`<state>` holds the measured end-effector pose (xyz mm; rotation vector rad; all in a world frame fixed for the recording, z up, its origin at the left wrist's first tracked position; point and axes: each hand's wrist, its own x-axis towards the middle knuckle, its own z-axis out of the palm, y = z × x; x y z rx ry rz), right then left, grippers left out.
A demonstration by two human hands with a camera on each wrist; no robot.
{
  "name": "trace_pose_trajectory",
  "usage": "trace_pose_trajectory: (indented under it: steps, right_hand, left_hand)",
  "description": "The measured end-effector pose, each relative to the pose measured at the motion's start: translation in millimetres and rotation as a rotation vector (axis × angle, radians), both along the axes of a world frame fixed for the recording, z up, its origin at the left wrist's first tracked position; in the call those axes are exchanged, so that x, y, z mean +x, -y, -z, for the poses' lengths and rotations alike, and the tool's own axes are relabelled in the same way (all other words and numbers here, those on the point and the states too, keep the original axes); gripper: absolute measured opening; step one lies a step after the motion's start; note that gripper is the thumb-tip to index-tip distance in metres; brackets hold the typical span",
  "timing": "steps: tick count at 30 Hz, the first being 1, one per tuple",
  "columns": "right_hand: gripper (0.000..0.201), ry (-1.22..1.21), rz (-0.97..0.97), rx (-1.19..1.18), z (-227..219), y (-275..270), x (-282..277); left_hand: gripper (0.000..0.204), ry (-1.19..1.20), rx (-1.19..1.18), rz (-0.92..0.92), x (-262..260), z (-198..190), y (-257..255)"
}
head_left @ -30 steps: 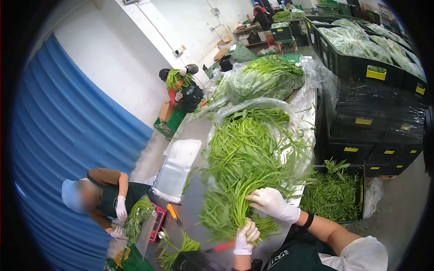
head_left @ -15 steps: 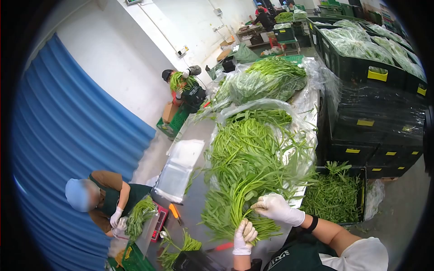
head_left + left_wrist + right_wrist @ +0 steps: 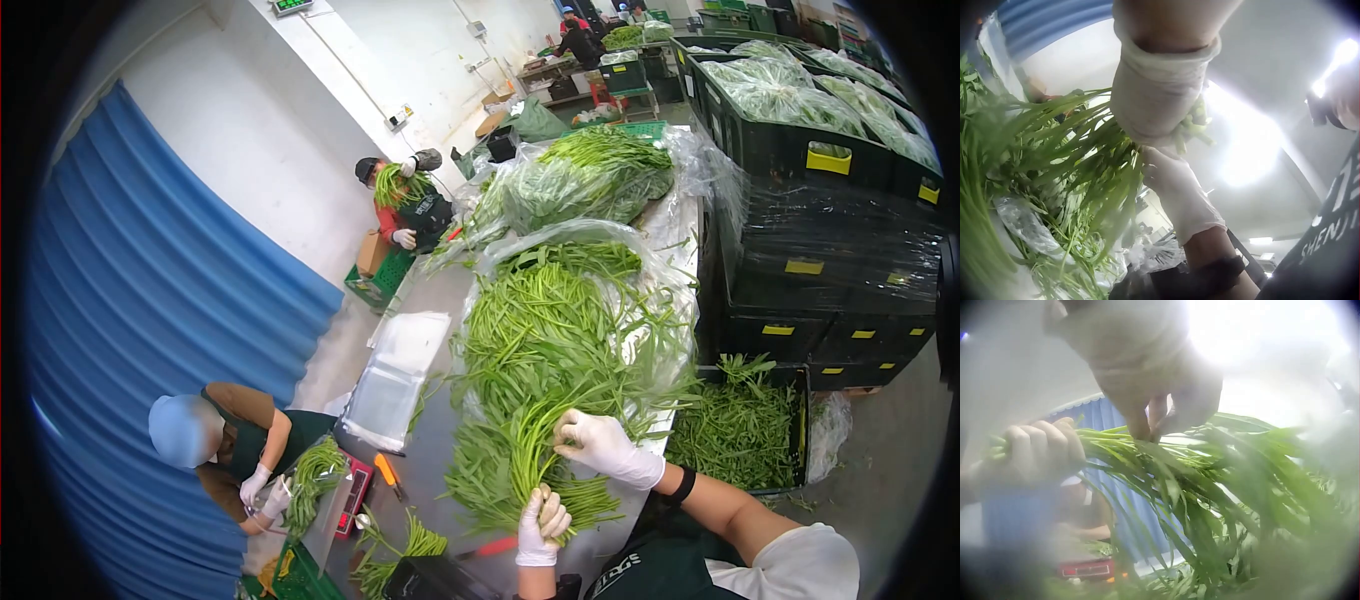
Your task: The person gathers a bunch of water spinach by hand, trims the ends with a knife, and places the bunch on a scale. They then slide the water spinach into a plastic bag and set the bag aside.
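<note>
Head view, item one: your left hand (image 3: pixel 541 525), white-gloved, fingers curled round the stem ends of a bunch of greens (image 3: pixel 520 470) at the near edge of the steel table (image 3: pixel 425 450). The left wrist view confirms the clamp on the stems.

Item two: your right hand (image 3: pixel 603 447), also gloved, lies on the same bunch just above the left; the right wrist view shows its fingers (image 3: pixel 1147 422) pinching a few stalks. The two hands are close together but not touching.

Item three: the bunch runs from your grip straight into the loose pile of greens (image 3: pixel 555 330) on its plastic sheet (image 3: pixel 655 270), toward the table's right edge. Leaves of both are tangled together.

Risks, as judged:
- Lifting while the tops are enmeshed would likely drag extra stalks out of the pile, or snap tender stems.
- Your grip sits at the very stem ends; a slack left hand could let the bunch fan out and slip.
- The pile overhangs the right edge above the black crate (image 3: pixel 745 430) of greens; a hard pull may spill stalks over, onto the floor.
- An orange-handled knife (image 3: pixel 386 473) lies near the left edge, well apart from your hands; a wide sweep could reach it.
</note>
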<state>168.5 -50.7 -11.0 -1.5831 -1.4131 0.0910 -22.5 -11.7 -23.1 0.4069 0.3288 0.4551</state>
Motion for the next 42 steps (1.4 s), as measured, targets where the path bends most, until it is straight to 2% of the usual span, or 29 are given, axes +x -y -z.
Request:
trace_pose_trajectory:
  steps: [1,3,4,6,7,9,10,12,13,14,16,22,24,26,28,29,30,31,32,33,34,35,36,38,40,42]
  right_hand:
    - [0.016,0.000,0.001,0.000,2,1,-1]
    - [0.011,-0.271,-0.187,0.025,7,2,-3]
    - [0.011,-0.271,-0.187,0.026,6,5,-5]
    - [0.011,-0.896,-0.342,-0.182,1,11,-7]
    - [0.011,-0.896,-0.342,-0.183,1,11,-7]
    - [0.018,-1.124,-0.383,-0.115,1,10,-7]
    - [0.018,-1.123,-0.382,-0.115,-2,11,-6]
    - [0.025,-0.612,-0.217,-0.242,-11,12,-4]
    - [0.024,-0.465,-0.166,-0.201,-10,13,-5]
    - [0.024,-0.465,-0.165,-0.200,-8,13,-5]
    - [0.022,-0.235,-0.073,0.004,-4,13,-5]
    - [0.018,-0.154,-0.165,-0.109,-10,31,-7]
    - [0.018,-0.288,-0.274,-0.227,-10,36,-8]
    - [0.020,-0.300,-0.306,-0.247,-14,41,-8]
    - [0.021,-0.414,-0.618,-0.312,-14,46,-7]
    - [0.027,-0.520,-0.771,-0.229,-20,52,-9]
    - [0.027,-0.520,-0.771,-0.229,-6,55,0]
    - [0.030,-0.700,-1.090,-0.048,21,59,18]
    - [0.033,-0.877,-1.405,0.145,16,60,26]
    - [0.036,-1.155,-1.500,0.256,8,66,26]
    - [0.040,-1.442,-1.574,0.375,-22,72,24]
    - [0.038,-1.414,-1.031,0.025,-23,77,31]
    - [0.038,-1.412,-1.028,0.028,-25,70,25]
    - [0.036,-0.440,-0.267,-0.130,-29,44,2]
    - [0.035,-0.291,-0.202,-0.274,-21,34,-7]
    - [0.034,-0.329,-0.200,-0.312,-15,30,-14]
  left_hand:
    - [0.022,0.009,0.000,0.001,0,0,-1]
    - [0.022,0.019,0.002,0.002,-1,1,-2]
    - [0.022,0.031,-0.005,0.001,-1,2,-3]
    - [0.022,0.044,-0.012,0.000,-2,2,-4]
    - [0.022,0.042,-0.005,0.000,-2,1,-4]
    - [0.022,0.039,0.000,0.000,-2,2,-4]
    - [0.023,0.033,0.014,0.013,-2,3,-3]
    - [0.024,0.027,0.029,0.026,-1,3,-1]
    - [0.024,-0.018,0.074,0.026,1,1,1]
    - [0.025,-0.064,0.119,0.026,2,-1,3]
    - [0.024,-0.098,0.119,-0.001,4,-3,6]
    - [0.026,-0.302,0.246,-0.097,13,-11,13]
    - [0.025,-0.332,0.261,-0.119,15,-9,14]
    - [0.024,-0.421,0.328,-0.150,16,-7,15]
    - [0.024,-0.466,0.313,-0.195,19,-12,15]
    - [0.023,-0.513,0.298,-0.239,19,-15,15]
    - [0.023,-0.512,0.299,-0.240,18,-14,13]
    - [0.024,-0.438,0.301,-0.201,15,-14,11]
    - [0.026,-0.364,0.301,-0.164,13,-13,9]
    - [0.022,-0.340,0.280,-0.151,12,-11,8]
    - [0.022,-0.342,0.275,-0.154,10,-10,10]
    - [0.018,-0.365,0.322,-0.139,10,-9,11]
    - [0.014,-0.386,0.372,-0.121,12,-9,11]
    - [0.011,-0.427,0.394,-0.121,15,-14,15]
    - [0.009,-0.465,0.417,-0.126,20,-15,17]
    - [0.011,-0.535,0.498,-0.202,20,-14,20]
